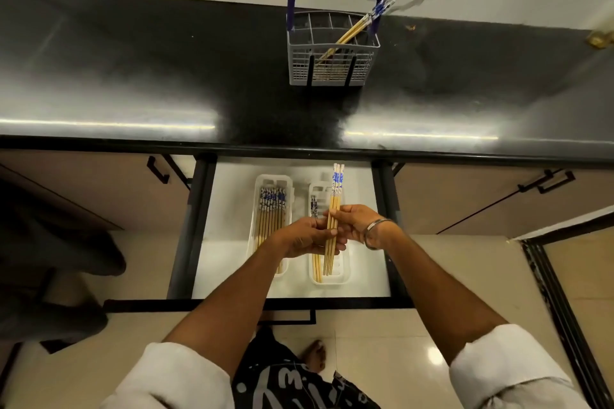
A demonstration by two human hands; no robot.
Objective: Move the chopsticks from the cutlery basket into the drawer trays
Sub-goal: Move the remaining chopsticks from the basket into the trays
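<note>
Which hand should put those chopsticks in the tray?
Probably the right hand. It grips the chopsticks directly over the right tray, which has room. The left hand only steadies them.

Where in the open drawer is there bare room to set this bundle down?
Right tray is mostly bare right of its few chopsticks. Drawer floor is bare between that tray and the right wall. Left tray is crowded.

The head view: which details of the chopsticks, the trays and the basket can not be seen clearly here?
- Right tray: its middle is covered by both hands, so its chopstick count is unclear.
- Left tray: near end hidden behind the left hand.
- Held chopsticks: they overlap, so the exact count is uncertain.
- Cutlery basket: the chopstick tips inside are blurred behind its grid wall.
- Blue patterns: too small to read.
</note>
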